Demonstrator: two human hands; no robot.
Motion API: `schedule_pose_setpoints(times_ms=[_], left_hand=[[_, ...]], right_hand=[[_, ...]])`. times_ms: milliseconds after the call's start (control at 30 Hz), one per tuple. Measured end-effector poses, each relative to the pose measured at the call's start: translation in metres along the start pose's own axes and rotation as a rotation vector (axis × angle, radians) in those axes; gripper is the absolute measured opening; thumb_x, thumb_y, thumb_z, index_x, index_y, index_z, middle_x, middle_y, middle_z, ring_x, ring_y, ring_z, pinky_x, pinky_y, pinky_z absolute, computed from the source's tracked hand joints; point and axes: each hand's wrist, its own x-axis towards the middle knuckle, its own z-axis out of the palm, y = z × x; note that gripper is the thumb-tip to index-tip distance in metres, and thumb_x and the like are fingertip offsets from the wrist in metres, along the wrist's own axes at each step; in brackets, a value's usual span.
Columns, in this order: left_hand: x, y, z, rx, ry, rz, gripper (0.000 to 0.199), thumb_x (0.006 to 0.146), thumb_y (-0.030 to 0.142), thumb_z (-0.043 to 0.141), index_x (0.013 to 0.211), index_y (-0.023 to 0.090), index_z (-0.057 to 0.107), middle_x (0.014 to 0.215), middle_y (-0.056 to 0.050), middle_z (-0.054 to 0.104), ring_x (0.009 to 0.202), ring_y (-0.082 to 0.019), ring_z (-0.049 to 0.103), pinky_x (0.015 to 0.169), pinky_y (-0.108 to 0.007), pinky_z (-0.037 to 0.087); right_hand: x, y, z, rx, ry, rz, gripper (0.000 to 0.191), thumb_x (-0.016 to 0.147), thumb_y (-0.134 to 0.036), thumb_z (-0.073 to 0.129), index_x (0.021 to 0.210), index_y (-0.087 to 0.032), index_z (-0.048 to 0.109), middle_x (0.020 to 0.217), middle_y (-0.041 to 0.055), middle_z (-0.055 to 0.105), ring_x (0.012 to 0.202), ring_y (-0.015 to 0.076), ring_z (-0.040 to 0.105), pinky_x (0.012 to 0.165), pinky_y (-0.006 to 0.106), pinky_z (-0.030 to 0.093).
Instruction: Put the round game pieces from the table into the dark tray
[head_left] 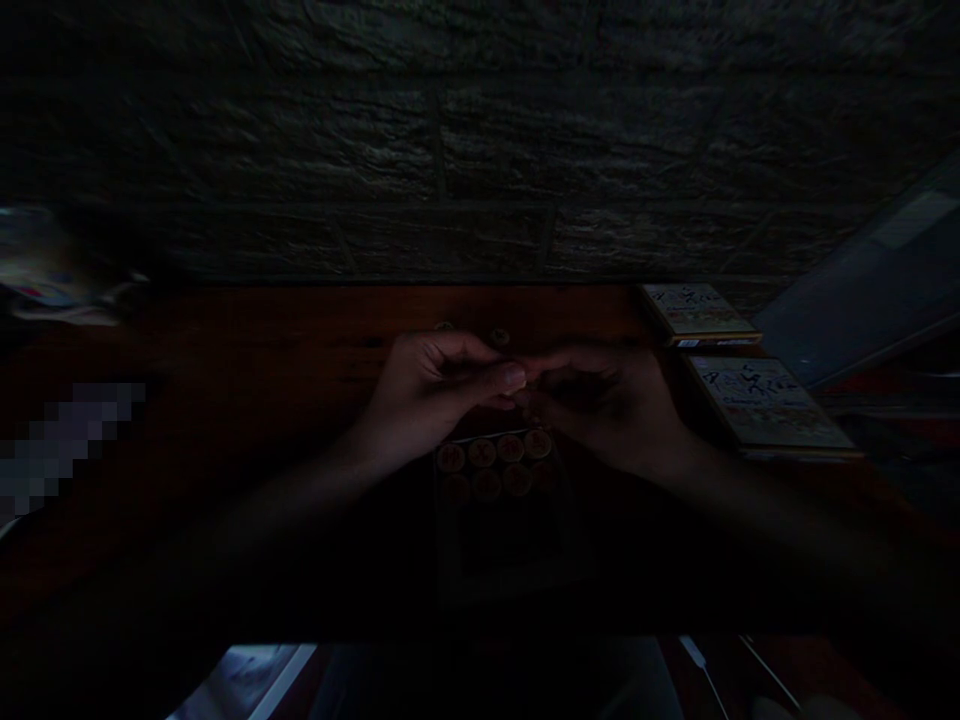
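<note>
In the dim light, my left hand (pixel 431 390) and my right hand (pixel 619 400) meet above the table with fingertips together. Both are closed in a pinch around a small pale piece (pixel 526 387), mostly hidden by my fingers; its marking does not show. Just below my hands lies an open shallow box (pixel 442 555). At its far end sit two rows of round Chinese chess pieces (pixel 482 453), marked with characters. The near part of the box is too dark to make out. Beyond my hands, a loose round piece (pixel 500 337) lies on the table, and another (pixel 444 326) is partly hidden behind my left hand.
On the right of the wooden table (pixel 300 340) lie two flat printed boxes, one farther (pixel 697 312) and one nearer (pixel 769 402). A stone-textured wall (pixel 487 150) rises behind the table. At the left are a blurred pale object (pixel 56 265) and a pixelated patch.
</note>
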Motion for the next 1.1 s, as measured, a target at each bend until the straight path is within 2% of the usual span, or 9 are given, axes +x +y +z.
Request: schedule_pose_setpoints(times_ms=[467,633,767,867,967,1100], left_hand=[[0.0024,-0.004,-0.0041,-0.152,-0.034,-0.066,0.013,0.087,0.029,0.087,0.091,0.017,0.087,0.098,-0.01,0.086,0.09,-0.024,0.082,0.087,-0.037,0.069],[0.0025,-0.0042,-0.0032,-0.186,-0.048,-0.078,0.016,0.088,0.031,0.085,0.096,0.017,0.087,0.108,-0.012,0.085,0.097,-0.026,0.082,0.092,-0.038,0.068],[0.0011,-0.0043,0.0,-0.169,-0.046,-0.045,0.022,0.091,0.035,0.084,0.104,0.017,0.087,0.117,-0.013,0.084,0.103,-0.026,0.082,0.095,-0.038,0.067],[-0.0001,-0.0026,0.0017,-0.094,-0.022,-0.023,0.025,0.092,0.038,0.083,0.105,0.018,0.087,0.116,-0.012,0.084,0.101,-0.025,0.082,0.093,-0.036,0.067],[-0.0007,-0.0007,0.0018,-0.009,0.012,-0.021,0.024,0.092,0.039,0.083,0.104,0.019,0.087,0.109,-0.01,0.085,0.091,-0.021,0.082,0.089,-0.033,0.067],[-0.001,-0.0012,0.0013,0.02,0.015,-0.019,0.021,0.09,0.037,0.084,0.102,0.02,0.086,0.103,-0.008,0.086,0.087,-0.021,0.082,0.085,-0.032,0.068]], right_hand=[[0.0008,0.0,-0.0001,0.111,-0.002,0.08,0.022,0.085,-0.014,0.082,0.106,-0.019,0.082,0.08,0.0005,0.08,0.064,0.0121,0.071,0.06,0.024,0.059],[0.0009,0.0017,-0.0003,0.121,0.033,0.062,0.025,0.085,-0.012,0.083,0.11,-0.019,0.083,0.089,0.0018,0.083,0.067,0.0119,0.073,0.063,0.024,0.061],[0.001,0.0028,-0.0009,0.036,0.087,0.013,0.026,0.086,-0.015,0.084,0.111,-0.021,0.084,0.09,0.0018,0.084,0.071,0.0131,0.075,0.067,0.024,0.062],[0.0012,0.0026,-0.0007,0.001,0.088,0.013,0.025,0.088,-0.022,0.084,0.113,-0.021,0.085,0.084,0.0019,0.083,0.066,0.013,0.073,0.062,0.024,0.06],[0.0007,0.0024,-0.0003,0.021,0.072,0.015,0.025,0.09,-0.025,0.084,0.115,-0.023,0.085,0.083,0.0018,0.083,0.063,0.0129,0.072,0.059,0.024,0.059],[-0.0008,0.0019,-0.0014,-0.027,0.065,-0.014,0.025,0.091,-0.022,0.083,0.115,-0.026,0.084,0.092,0.0016,0.083,0.074,0.0157,0.076,0.069,0.028,0.063]])
